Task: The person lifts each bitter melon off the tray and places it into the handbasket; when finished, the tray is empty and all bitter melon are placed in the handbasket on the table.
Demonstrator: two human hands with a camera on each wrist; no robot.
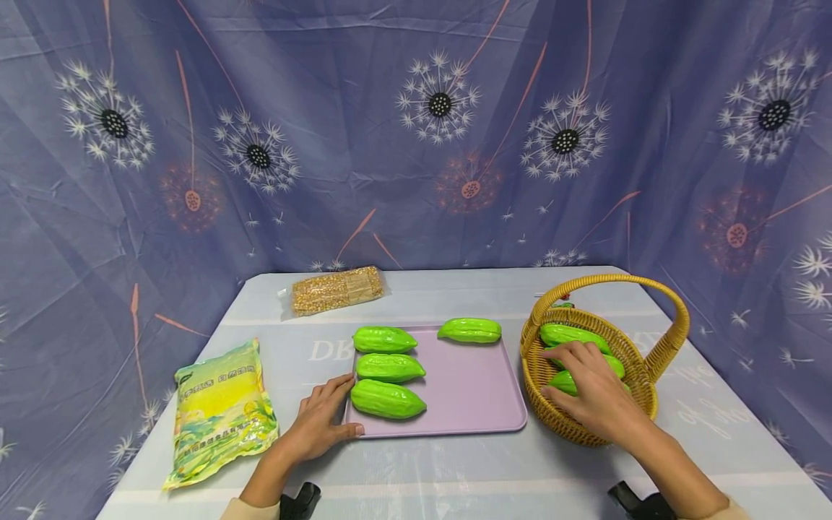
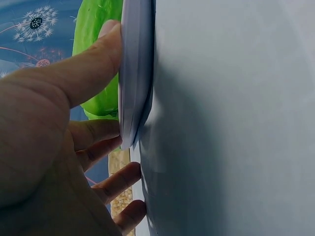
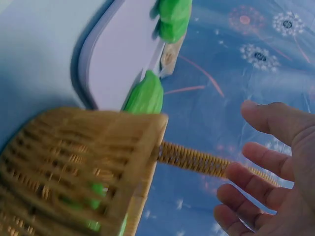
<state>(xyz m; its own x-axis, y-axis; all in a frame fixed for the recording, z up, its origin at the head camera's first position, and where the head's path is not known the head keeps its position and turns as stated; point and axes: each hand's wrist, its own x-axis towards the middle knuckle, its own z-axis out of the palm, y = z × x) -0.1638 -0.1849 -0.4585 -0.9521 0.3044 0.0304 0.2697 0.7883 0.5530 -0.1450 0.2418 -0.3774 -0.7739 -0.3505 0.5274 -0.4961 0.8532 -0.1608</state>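
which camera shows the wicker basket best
The head view: it shows the wicker basket with its whole handle and green vegetables inside. The right wrist view catches part of its side and handle; the left wrist view, none.

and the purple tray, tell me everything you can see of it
The tray is pale purple, shallow, rectangular with rounded corners and a low rim, seemingly plastic. It lies flat on the pale table, left of the wicker basket. Three green ribbed vegetables line its left side; a fourth lies near its far right corner. The left grip touches its rim at the left side.
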